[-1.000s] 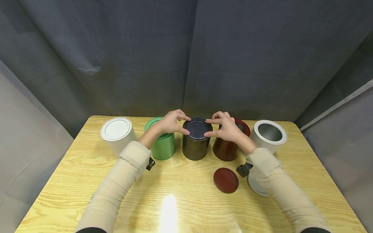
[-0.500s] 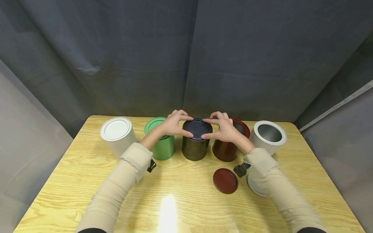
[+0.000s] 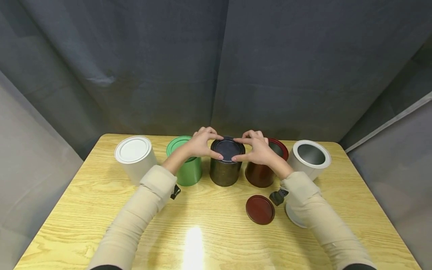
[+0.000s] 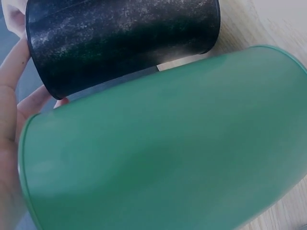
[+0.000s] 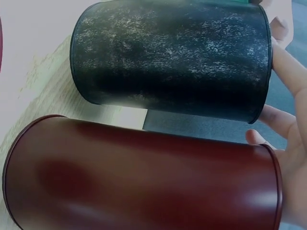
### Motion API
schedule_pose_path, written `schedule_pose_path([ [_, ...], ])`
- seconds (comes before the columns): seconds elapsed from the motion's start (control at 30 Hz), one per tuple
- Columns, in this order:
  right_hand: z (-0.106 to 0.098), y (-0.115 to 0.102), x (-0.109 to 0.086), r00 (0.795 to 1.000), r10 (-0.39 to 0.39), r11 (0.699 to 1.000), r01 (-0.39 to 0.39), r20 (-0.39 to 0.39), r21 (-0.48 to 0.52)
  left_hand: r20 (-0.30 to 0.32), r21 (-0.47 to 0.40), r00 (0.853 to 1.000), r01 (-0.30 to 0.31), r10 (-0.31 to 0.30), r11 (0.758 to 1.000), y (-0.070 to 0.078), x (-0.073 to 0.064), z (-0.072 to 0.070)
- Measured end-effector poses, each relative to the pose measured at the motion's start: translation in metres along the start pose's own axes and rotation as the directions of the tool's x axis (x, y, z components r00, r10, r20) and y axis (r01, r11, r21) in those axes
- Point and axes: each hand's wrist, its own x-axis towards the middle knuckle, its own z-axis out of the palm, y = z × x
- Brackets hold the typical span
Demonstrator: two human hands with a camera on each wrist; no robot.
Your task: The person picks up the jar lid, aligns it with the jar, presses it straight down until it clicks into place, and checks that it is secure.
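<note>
Both hands are at the black can (image 3: 224, 175), in the middle of the row on the table (image 3: 216, 213). Its black lid (image 3: 230, 149) lies on top; I can't tell whether it is fully seated. Call the curtain (image 3: 216, 67) side twelve: the left hand (image 3: 200, 145) is spread wide, thumb touching the lid near eight o'clock, forefinger near eleven. The right hand (image 3: 260, 149) mirrors it, forefinger near one, thumb near five. Neither hand wraps round anything; straight fingers simply rest on the rim.

At nine o'clock of the black can stands the green can (image 3: 189, 173), lid on, with the lidded white can (image 3: 138, 165) farther out. At three is the red can (image 3: 259, 174), uncovered, then the uncovered white can (image 3: 305, 168). The red lid (image 3: 260, 210) lies flat at five; the white lid (image 3: 294, 216), partly hidden by the sleeve (image 3: 317, 210), at four.
</note>
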Motion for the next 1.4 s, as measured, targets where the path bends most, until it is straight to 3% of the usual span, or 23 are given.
schedule_pose_path([
  [0.37,-0.004,0.002,-0.008,0.999,-0.022,1.000,0.022,-0.030,0.014,-0.033,0.048,0.999,-0.020,0.021,0.999,-0.002,-0.005,-0.008],
  [0.67,-0.005,0.002,-0.007,1.000,0.014,1.000,-0.015,-0.027,-0.009,-0.007,0.056,1.000,-0.018,0.018,0.998,-0.002,-0.002,-0.008],
  [0.87,-0.004,0.002,-0.011,0.999,-0.004,1.000,0.003,-0.046,-0.024,-0.006,0.059,1.000,-0.012,0.012,0.998,-0.002,-0.004,-0.006],
  [1.4,-0.015,-0.001,-0.032,0.978,-0.109,0.993,0.116,-0.178,0.029,-0.133,-0.071,0.987,-0.096,0.086,0.993,0.002,-0.023,-0.001],
])
